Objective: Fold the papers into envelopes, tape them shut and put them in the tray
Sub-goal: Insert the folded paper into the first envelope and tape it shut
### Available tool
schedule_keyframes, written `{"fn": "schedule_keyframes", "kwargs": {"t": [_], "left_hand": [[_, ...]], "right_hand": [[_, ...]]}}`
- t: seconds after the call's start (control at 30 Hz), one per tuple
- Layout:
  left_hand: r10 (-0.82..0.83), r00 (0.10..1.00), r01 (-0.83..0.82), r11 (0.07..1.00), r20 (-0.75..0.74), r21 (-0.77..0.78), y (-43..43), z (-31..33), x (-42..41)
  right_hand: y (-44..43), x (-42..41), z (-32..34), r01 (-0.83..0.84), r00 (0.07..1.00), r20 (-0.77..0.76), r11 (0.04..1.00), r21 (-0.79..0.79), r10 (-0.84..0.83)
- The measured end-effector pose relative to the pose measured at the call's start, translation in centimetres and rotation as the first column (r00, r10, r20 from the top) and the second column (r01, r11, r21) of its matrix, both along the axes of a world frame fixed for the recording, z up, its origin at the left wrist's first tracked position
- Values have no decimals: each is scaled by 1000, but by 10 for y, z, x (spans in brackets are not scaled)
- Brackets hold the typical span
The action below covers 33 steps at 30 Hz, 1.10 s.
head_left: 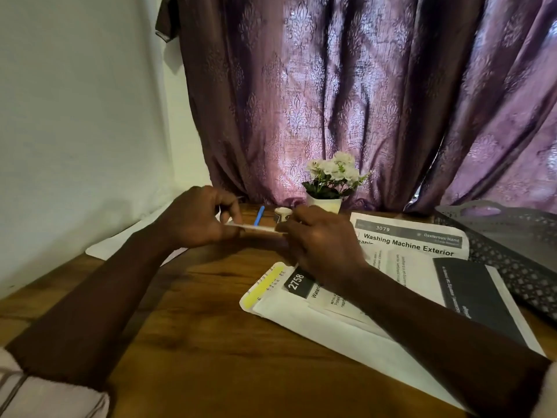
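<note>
Edge-on, both hands (256,229) pinch thin folded paper (256,228) — flat, white.

Purple curtain (346,95), pale wall (75,101), seemingly wooden table (193,327)

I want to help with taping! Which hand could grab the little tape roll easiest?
Probably the right hand: the small white tape roll sits just beyond its fingers. The left hand is farther away, gripping the other end of the thin folded white paper they both hold.
</note>
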<state>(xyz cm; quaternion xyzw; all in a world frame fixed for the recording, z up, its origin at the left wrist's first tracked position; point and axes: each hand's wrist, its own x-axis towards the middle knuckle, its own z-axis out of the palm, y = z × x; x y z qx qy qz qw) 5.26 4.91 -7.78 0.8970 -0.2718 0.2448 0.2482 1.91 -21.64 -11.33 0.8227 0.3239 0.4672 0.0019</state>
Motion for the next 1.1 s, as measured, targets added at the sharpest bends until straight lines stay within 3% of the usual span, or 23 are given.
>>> {"fn": "schedule_keyframes", "kwargs": {"t": [0.1, 0.17, 0.23, 0.33, 0.4, 0.47, 0.53, 0.63, 0.8, 0.87, 0.97, 1.1], "left_hand": [[-8, 977, -4, 998, -214, -58, -3, -9, -9], [11, 977, -27, 997, -214, -74, -17, -16, -13], [-2, 969, -9, 999, -246, -42, -34, -25, -12], [6, 917, 66, 984, -399, 166, -54, -41, -6], [98, 905, 60, 934, -415, 351, -59, -51, -2], [172, 906, 23, 892, -388, 451, -58, -54, 3], [233, 904, -11, 851, -359, 525, -55, -56, 7], [307, 888, -67, 823, -343, 564, -54, -58, 8], [320, 864, -99, 865, -388, 492, -55, -53, 4], [305, 872, -185, 930, -384, 318, -59, -53, 4], [305, 921, -298, 952, -243, 63, -66, -43, 20], [221, 951, -208, 975, -214, 83, -87, -19, 65]], "right_hand": [[7, 1, -6, -94, 950, -303, 994, -47, 76], [9, 4, -10, -144, 822, -553, 989, 24, 133], [9, 7, -14, -155, 753, -610, 968, 197, 244], [5, 13, -19, -83, 774, -564, 929, 361, 288], [1, 18, -20, 48, 741, -656, 963, 267, 145], [-3, 20, -22, 159, 603, -794, 987, 25, -77], [-6, 22, -24, 205, 538, -802, 963, -176, -261], [-17, 25, -22, 328, 443, -814, 913, -242, -375], [-33, 31, -22, 372, 410, -829, 900, -227, -379], [-32, 33, -23, 370, 416, -824, 900, -232, -384], [-30, 32, -24, 373, 420, -820, 898, -233, -388], [-29, 31, -24, 371, 466, -803, 906, -204, -372]]}}
